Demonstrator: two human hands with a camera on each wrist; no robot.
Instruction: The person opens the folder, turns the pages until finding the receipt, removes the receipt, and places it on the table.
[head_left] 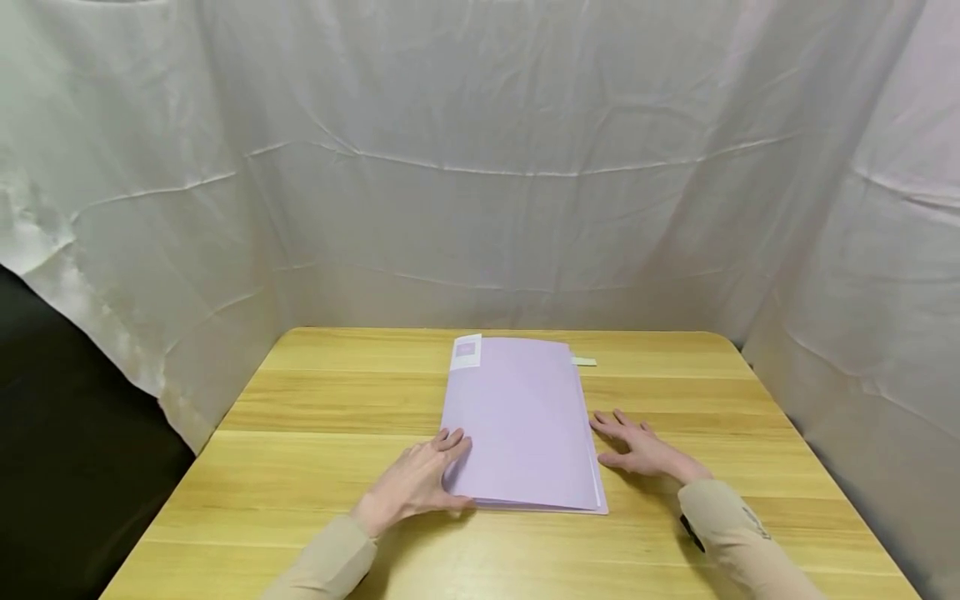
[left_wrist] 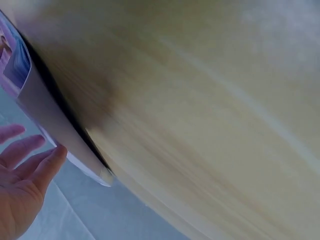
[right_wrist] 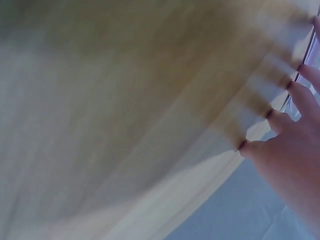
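Note:
A closed light purple file folder (head_left: 521, 425) lies flat on the wooden table, a white label (head_left: 466, 351) at its upper left corner. My left hand (head_left: 420, 479) is at its lower left edge, fingers on the cover and thumb by the bottom corner. In the left wrist view, the fingers of the left hand (left_wrist: 25, 185) are spread loosely beside the folder's spine (left_wrist: 55, 115). To the right of the folder, my right hand (head_left: 637, 447) has its fingers spread with the tips on the tabletop. The right wrist view shows those fingertips of the right hand (right_wrist: 295, 135) touching the wood near the folder's edge.
A pale tab (head_left: 584, 362) sticks out from the folder's upper right side. The wooden table (head_left: 322, 400) has rounded far corners. Light grey curtains (head_left: 480, 208) hang behind it and on both sides, and a black surface (head_left: 67, 433) shows at the left.

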